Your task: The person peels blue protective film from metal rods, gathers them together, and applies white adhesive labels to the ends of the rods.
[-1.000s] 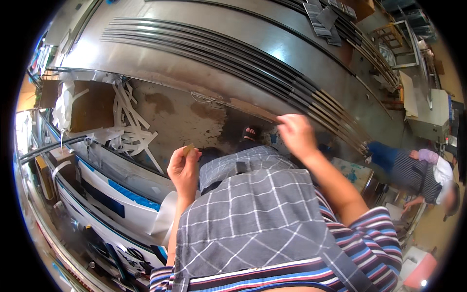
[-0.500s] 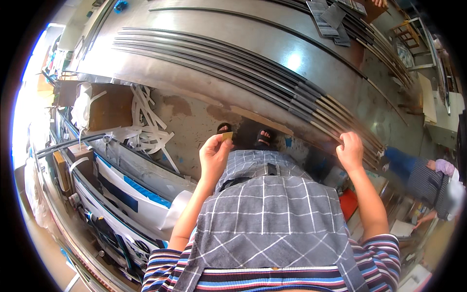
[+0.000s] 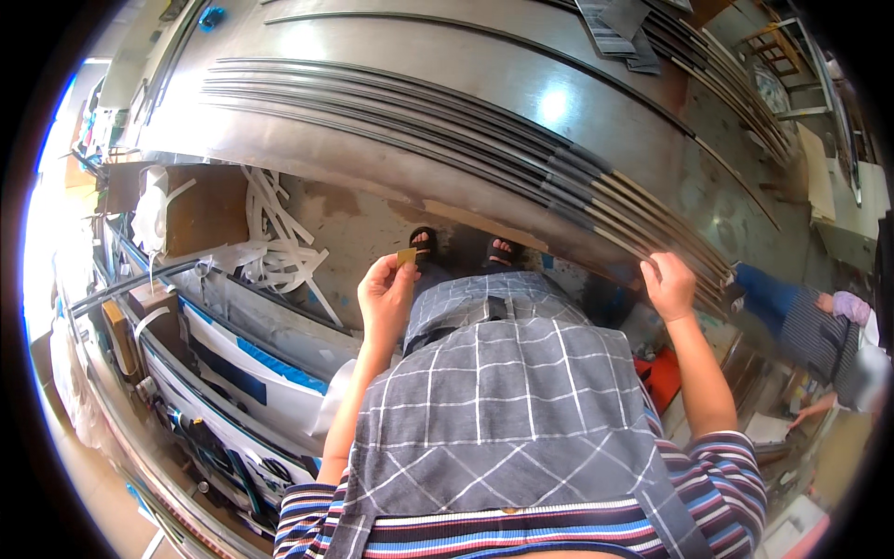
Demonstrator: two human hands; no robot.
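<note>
A small flat yellow-gold square (image 3: 406,255) is pinched between the thumb and fingers of my left hand (image 3: 382,293), which is raised on the near side of the metal-topped table (image 3: 307,144). My right hand (image 3: 670,287) is closed at the near right end of a row of long thin metal rods (image 3: 419,107); its fingertips meet the nearest rod. The rods lie side by side across the table, dark grey over most of their length. Past dark sleeve-like bands, their right ends look brownish. What lies inside my right fingers is partly hidden.
Another long rod (image 3: 484,33) lies farther back, near grey flat plates (image 3: 610,26). At left stand a brown box (image 3: 207,216), white strips (image 3: 279,252) and a rack of sheets (image 3: 233,359). Another person (image 3: 810,321) is at far right, beyond a red object (image 3: 659,377).
My left hand has shifted slightly left with the yellow-gold square. My right hand stays at the rod end. The whole view has shifted a little.
</note>
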